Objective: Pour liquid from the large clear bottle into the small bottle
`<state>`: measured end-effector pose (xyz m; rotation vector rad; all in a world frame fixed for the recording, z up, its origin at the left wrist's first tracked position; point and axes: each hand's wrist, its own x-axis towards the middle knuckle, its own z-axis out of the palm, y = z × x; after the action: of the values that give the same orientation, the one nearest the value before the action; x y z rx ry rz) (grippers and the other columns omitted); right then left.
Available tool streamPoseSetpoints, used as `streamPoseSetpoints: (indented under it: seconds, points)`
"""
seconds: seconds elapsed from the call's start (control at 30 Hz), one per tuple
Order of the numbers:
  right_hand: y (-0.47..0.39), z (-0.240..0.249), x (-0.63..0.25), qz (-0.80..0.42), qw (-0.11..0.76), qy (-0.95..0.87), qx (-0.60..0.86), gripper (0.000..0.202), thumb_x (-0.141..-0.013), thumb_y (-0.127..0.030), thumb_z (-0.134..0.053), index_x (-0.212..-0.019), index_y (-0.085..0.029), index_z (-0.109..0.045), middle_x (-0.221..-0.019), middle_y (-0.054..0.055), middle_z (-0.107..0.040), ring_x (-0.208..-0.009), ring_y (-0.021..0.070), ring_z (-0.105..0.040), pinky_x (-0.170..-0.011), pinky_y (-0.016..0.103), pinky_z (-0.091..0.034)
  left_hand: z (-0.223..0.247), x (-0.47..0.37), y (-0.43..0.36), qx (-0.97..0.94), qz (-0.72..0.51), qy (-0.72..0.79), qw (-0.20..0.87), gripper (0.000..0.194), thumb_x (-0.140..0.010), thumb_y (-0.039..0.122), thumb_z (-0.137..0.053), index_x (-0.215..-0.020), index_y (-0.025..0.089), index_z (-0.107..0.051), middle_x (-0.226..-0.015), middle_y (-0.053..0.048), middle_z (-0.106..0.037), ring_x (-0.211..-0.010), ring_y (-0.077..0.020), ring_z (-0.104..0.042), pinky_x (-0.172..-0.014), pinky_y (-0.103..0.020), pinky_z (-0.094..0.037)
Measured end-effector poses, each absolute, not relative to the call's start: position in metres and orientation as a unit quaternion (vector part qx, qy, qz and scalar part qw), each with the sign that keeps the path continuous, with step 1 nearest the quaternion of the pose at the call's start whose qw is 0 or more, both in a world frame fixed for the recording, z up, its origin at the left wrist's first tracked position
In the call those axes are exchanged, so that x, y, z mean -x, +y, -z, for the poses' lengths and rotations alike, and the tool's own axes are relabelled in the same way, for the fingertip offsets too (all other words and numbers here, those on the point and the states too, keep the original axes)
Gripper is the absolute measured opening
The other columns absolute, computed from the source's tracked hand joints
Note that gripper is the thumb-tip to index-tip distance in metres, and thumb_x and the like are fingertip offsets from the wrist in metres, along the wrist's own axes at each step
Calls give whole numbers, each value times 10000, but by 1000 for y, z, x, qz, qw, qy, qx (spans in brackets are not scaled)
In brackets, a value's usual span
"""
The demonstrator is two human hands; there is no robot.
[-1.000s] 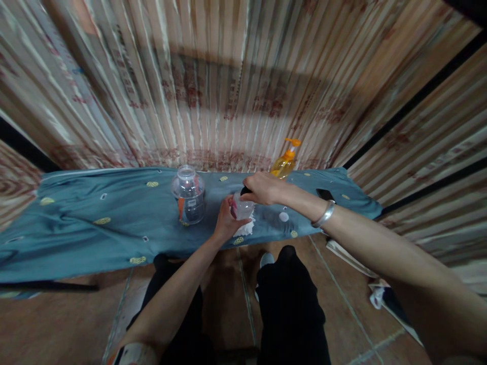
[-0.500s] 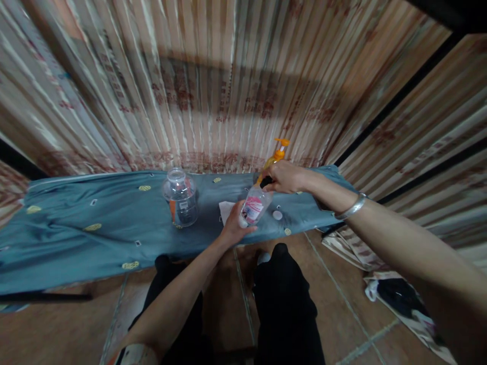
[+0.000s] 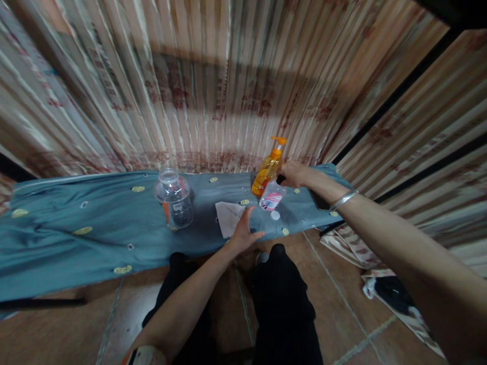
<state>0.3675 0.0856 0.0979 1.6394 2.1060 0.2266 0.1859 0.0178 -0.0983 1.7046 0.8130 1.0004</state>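
My right hand is closed round the black top of a small clear bottle with a pink label, which stands near the right part of the cloth. Just behind that bottle is an orange pump bottle. My left hand has its fingers spread and holds nothing; it is over the front edge of the cloth, beside a white paper. A round white cap lies in front of the small bottle. Farther left stands a large clear jar without a lid.
A blue-green patterned cloth covers the long surface. At its right end a dark flat object lies partly under my right forearm. A striped curtain hangs behind, and black poles slant at the right.
My left hand has let go of the small bottle and opened. My right hand and that bottle have moved right, uncovering the orange pump bottle and more of the paper.
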Motion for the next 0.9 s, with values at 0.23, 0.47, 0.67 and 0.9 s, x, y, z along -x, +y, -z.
streamPoseSetpoints:
  seconds: [0.23,0.47,0.67,0.9]
  points:
    - [95,-91,-375,-85,210,748,-624,342,-769,-173,-590,-1106,-134,-630,-1036,151,-664,-998,284,-617,-812,340,-473,100,-205,23,-711,-410,311,479,814,-619,214,-711,-1348,156,-354,-1403,-171,-385,-1297,-340,-352,-1058,-514,-285]
    - [100,-90,-379,-82,209,752,-620,324,-779,-134,-553,-1093,-128,-631,-1033,146,-669,-1010,270,-615,-837,312,-457,107,-237,35,-704,-423,292,490,785,-646,167,-671,-1362,150,-349,-1454,-166,-328,-1348,-314,-280,-1112,-478,-185]
    - [98,-89,-382,-107,206,757,-611,325,-776,-106,-513,-1082,-109,-621,-1007,167,-673,-980,295,-626,-783,339,-478,112,-253,41,-672,-436,300,518,770,-646,166,-685,-1350,189,-374,-1465,-146,-317,-1358,-311,-262,-1112,-500,-169]
    - [94,-87,-382,-109,187,756,-618,345,-780,-102,-504,-1116,-92,-584,-1009,170,-672,-970,267,-630,-798,320,-468,111,-257,44,-654,-424,308,546,754,-667,173,-674,-1357,202,-373,-1491,-149,-262,-1365,-323,-239,-1040,-515,-313]
